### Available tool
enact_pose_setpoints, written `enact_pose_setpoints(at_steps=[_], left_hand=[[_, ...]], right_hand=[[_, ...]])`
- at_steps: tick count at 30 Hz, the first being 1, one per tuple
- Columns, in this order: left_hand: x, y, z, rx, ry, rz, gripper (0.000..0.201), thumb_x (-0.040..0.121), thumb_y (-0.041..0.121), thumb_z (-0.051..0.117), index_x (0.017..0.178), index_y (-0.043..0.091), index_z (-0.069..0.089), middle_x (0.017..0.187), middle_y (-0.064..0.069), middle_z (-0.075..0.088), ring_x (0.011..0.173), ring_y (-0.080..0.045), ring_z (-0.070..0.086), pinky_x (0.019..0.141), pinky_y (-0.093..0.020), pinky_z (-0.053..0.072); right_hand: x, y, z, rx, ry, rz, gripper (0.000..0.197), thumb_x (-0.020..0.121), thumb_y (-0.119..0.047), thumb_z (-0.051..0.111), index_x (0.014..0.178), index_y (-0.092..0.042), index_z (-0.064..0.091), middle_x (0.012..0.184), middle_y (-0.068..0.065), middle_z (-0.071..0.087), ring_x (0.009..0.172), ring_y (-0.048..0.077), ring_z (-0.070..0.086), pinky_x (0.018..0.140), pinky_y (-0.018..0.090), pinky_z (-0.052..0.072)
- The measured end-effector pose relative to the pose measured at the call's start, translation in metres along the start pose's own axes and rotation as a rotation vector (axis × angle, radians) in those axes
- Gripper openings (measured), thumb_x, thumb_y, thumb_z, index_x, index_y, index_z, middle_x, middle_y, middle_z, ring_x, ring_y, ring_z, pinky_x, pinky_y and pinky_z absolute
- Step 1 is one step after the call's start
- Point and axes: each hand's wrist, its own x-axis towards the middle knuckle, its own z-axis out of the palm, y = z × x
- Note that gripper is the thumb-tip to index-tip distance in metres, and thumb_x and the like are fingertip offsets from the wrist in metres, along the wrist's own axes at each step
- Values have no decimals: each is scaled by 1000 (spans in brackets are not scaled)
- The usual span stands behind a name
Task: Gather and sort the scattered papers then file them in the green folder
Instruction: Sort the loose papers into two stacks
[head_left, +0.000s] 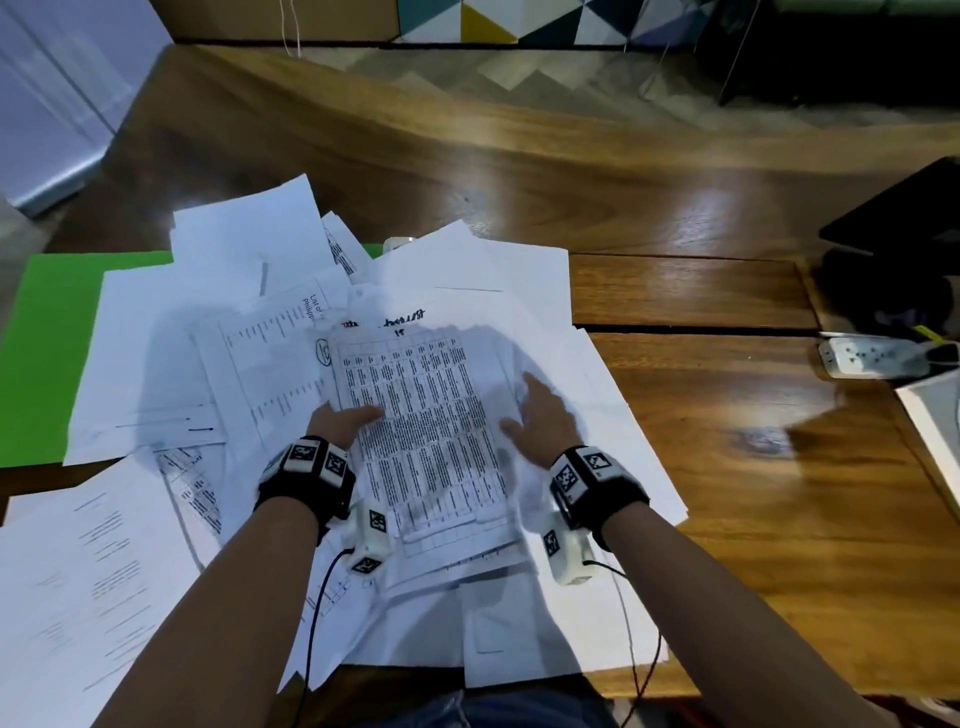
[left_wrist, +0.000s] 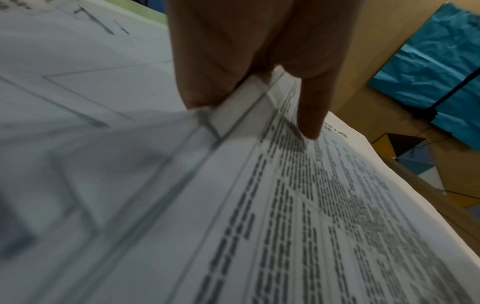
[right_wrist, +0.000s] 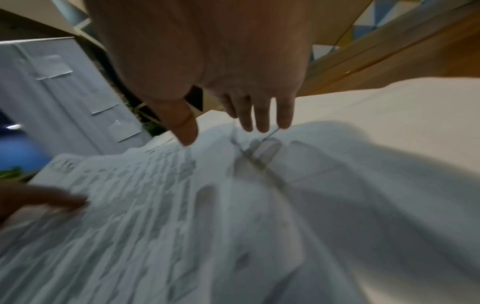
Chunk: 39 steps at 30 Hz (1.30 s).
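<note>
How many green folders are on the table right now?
1. The green folder lies flat at the table's left edge, mostly covered by loose papers; another could be hidden under the pile.

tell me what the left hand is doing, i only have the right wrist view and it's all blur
Observer: The left hand pinches the left edge of a stack of printed sheets, thumb on top and fingers under it.
Operator: where's the green folder, can't see it here
Observer: The green folder lies at the table's left side, mostly covered by loose papers.
Operator: anything on the table's other side
Observer: A white power strip sits near the right edge of the wooden table, clear of the papers.
</note>
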Motion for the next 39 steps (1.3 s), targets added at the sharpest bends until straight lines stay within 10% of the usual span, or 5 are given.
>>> enact_pose_setpoints(at_steps=[6,14,20,31,39], left_hand=[[1,0,1,125,4,11,84,79,22,75,143,-8,28,143,-29,39,130,-42,43,108,-50,38],[-2,-4,6,82,41,63,85,83,16,71,148,-1,20,154,-19,27,140,-35,30,114,-46,30],[-3,-9,11,49,55,72,80,82,10,70,146,-3,24,150,-20,34,136,-35,37,113,-44,32],[-7,-8,13,54,44,91,75,84,10,69,146,1,27,149,-20,36,136,-37,37,112,-46,32],[-9,-8,15,114,45,108,75,87,6,64,148,0,21,153,-20,28,140,-37,30,114,-44,29]], right_hand=[[-6,60,-55,20,199,584,66,78,-15,68,133,-10,32,134,15,32,126,34,31,100,46,39],[-21,94,-64,257,14,495,84,64,-10,83,133,-10,36,121,14,56,104,35,57,80,41,50],[-27,84,-58,281,-57,429,34,72,-10,75,101,-17,60,100,11,66,77,27,61,51,22,43],[-22,80,-71,189,96,410,30,88,-8,54,116,1,62,112,21,65,95,31,61,73,28,43],[-29,106,-130,79,512,547,35,99,-18,38,120,-1,60,119,27,61,110,40,57,91,43,48]])
